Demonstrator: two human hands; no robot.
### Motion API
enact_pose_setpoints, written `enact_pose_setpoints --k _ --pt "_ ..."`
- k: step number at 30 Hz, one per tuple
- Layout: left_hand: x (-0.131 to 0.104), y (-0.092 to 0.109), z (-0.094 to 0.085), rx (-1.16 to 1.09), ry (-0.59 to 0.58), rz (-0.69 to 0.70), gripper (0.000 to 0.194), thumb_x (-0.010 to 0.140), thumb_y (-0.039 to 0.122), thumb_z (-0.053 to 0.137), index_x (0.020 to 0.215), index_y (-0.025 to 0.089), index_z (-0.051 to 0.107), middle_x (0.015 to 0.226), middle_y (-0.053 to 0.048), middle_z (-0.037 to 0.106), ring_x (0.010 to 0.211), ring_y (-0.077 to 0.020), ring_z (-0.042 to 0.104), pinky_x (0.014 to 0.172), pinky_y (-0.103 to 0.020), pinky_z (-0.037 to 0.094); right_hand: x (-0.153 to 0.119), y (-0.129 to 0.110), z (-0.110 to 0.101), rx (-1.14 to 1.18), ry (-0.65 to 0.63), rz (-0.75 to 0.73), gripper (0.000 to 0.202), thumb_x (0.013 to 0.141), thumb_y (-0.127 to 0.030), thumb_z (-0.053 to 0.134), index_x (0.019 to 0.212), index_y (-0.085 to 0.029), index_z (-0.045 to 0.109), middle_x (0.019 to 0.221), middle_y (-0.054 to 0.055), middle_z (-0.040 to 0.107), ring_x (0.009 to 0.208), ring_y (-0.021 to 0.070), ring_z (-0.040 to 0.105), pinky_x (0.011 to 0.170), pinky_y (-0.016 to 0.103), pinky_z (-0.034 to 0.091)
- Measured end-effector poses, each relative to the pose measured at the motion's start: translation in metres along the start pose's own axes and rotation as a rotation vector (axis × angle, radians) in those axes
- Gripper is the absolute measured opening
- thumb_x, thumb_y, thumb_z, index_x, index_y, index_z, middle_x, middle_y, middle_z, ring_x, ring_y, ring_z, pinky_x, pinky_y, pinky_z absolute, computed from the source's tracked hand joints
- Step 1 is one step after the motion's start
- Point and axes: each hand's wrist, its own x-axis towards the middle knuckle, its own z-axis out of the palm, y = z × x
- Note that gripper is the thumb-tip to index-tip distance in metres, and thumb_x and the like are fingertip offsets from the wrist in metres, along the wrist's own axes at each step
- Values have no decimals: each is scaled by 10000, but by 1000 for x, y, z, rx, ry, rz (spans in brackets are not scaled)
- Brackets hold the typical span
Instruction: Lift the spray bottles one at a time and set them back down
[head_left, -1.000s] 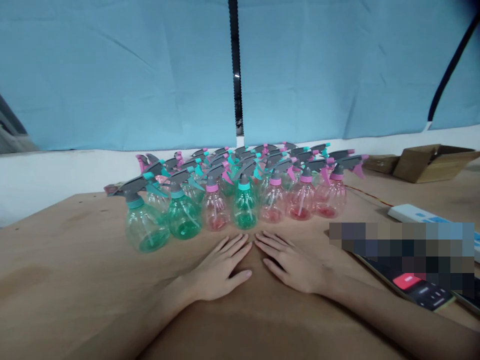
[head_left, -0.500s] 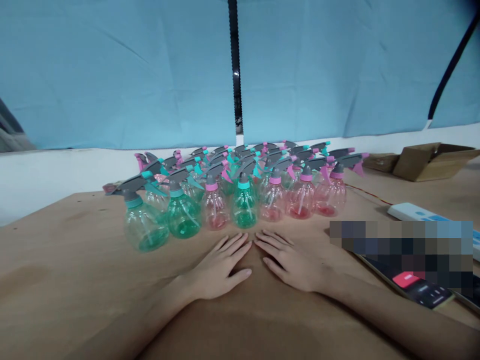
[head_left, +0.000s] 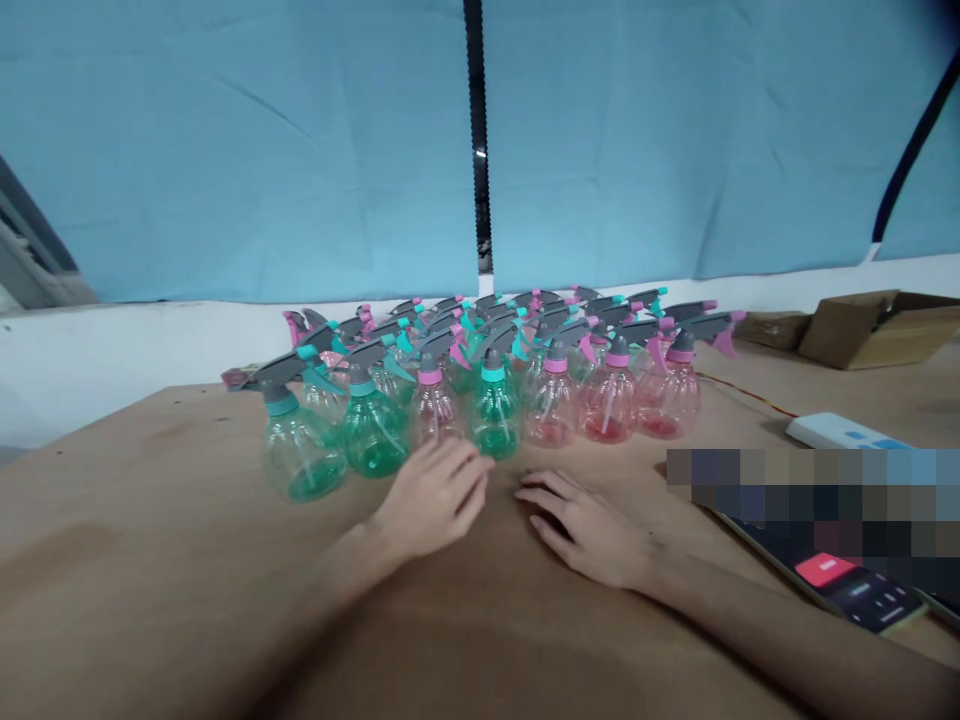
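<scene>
Several spray bottles stand upright in rows on a wooden table. In the front row are a green bottle [head_left: 306,455] at the left, another green bottle [head_left: 373,425], a pink bottle [head_left: 435,405], a green bottle [head_left: 495,418] in the middle, and pink bottles [head_left: 551,410] to the right. My left hand [head_left: 435,495] is raised off the table, its fingers loosely bent and holding nothing, and it covers the base of one pink bottle. My right hand [head_left: 589,530] rests on the tabletop in front of the pink bottles, empty, with its fingers bent and apart.
To the right lie a phone [head_left: 862,590] with a lit screen and a white power strip [head_left: 844,432], partly behind a blurred patch. An opened cardboard box [head_left: 862,330] sits at the back right. A blue sheet [head_left: 300,150] covers the wall behind.
My left hand has lifted from the table toward the front bottles, its fingers curling. My right hand stays in place, fingers slightly more bent. The view has shifted a little.
</scene>
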Motion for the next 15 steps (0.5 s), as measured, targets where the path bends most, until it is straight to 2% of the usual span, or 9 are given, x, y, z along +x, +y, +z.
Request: enact_pose_setpoints --k 2,4,5,6,7,8,11,14,15 --pt "28 -18 -23 65 152 -92 253 865 216 378 922 158 618 859 -76 636 813 -197 561 733 -323 445 0 -1 0 34 43 -7 303 879 -187 400 1130 -176 569 1157 101 553 1091 212 499 940 385 426" --pt "64 -44 -45 124 215 -242 269 859 243 378 957 164 616 932 -86 632 903 -223 552 788 -343 426 0 -1 0 51 70 -16 285 877 -177 401 1103 -187 574 1131 93 552 1071 209 503 929 382 434" --pt "82 -59 -53 147 186 -318 279 852 246 378 962 166 622 964 -91 633 939 -241 546 810 -363 411 0 -1 0 54 73 -22 283 877 -178 402 1102 -192 572 1125 92 551 1068 212 502 928 387 434" --pt "100 -75 -58 151 105 -381 296 845 223 369 969 164 631 1010 -103 630 979 -254 537 848 -383 385 0 -1 0 56 69 -24 281 879 -183 403 1105 -197 570 1122 91 549 1068 215 500 927 394 434" --pt "116 -91 -61 132 -26 -430 315 834 189 362 985 160 638 1056 -111 625 1010 -258 530 879 -394 357 0 -1 0 56 60 -24 280 882 -191 404 1109 -201 568 1120 91 548 1069 218 498 925 400 434" --pt "130 -106 -60 121 -140 -483 319 819 168 378 1006 153 635 1076 -118 621 1038 -269 520 908 -416 324 0 -1 -1 56 50 -24 280 885 -199 405 1114 -201 565 1120 92 546 1072 220 494 925 403 434" --pt "155 -141 -48 94 -268 -534 187 740 183 525 840 114 667 837 -116 672 952 -292 559 913 -473 287 0 -1 -1 54 36 -14 283 892 -204 402 1126 -189 561 1120 94 541 1075 218 486 936 398 423" --pt "154 -159 -33 31 -280 -526 119 667 238 636 632 125 638 603 -56 634 831 -253 583 862 -425 341 1 -2 -2 60 33 -6 280 891 -201 409 1120 -176 566 1111 97 543 1068 216 489 942 391 418" --pt "150 -161 -29 1 -239 -514 146 664 253 644 588 130 620 557 -33 612 802 -229 582 846 -392 355 1 -2 -2 64 33 -6 277 890 -201 411 1117 -176 568 1111 96 542 1064 215 492 939 390 420"
